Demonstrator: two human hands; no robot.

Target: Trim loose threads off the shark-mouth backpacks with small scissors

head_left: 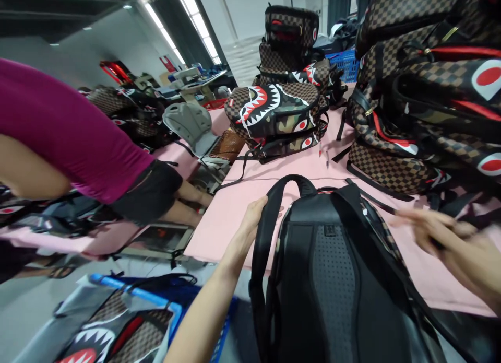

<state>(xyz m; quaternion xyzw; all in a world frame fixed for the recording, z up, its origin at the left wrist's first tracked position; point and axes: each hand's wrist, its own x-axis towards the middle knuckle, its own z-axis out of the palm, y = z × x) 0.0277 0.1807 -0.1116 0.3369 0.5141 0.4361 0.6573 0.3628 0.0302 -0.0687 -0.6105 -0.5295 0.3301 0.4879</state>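
A black backpack (332, 279) with a padded, perforated back panel stands upright right before me, its back towards me. My left hand (256, 214) is at its left shoulder strap (270, 222), closed around the strap's edge, with the fingertips partly hidden behind it. To the right of the backpack, my right hand (450, 235) is blurred by motion. Its index finger stretches left towards a thin black strap (378, 202) on the table, and the other fingers look curled. Whether something dark lies in that palm, I cannot make out.
Brown checkered backpacks (391, 167) pile up on the pink table (219, 217) at right, with shark-face backpacks (282, 112) farther back. Two pens (327, 156) lie there. A blue crate (176, 321) holding bags is at lower left. A person in a magenta shirt (78, 128) stands left, near a grey chair (191, 125).
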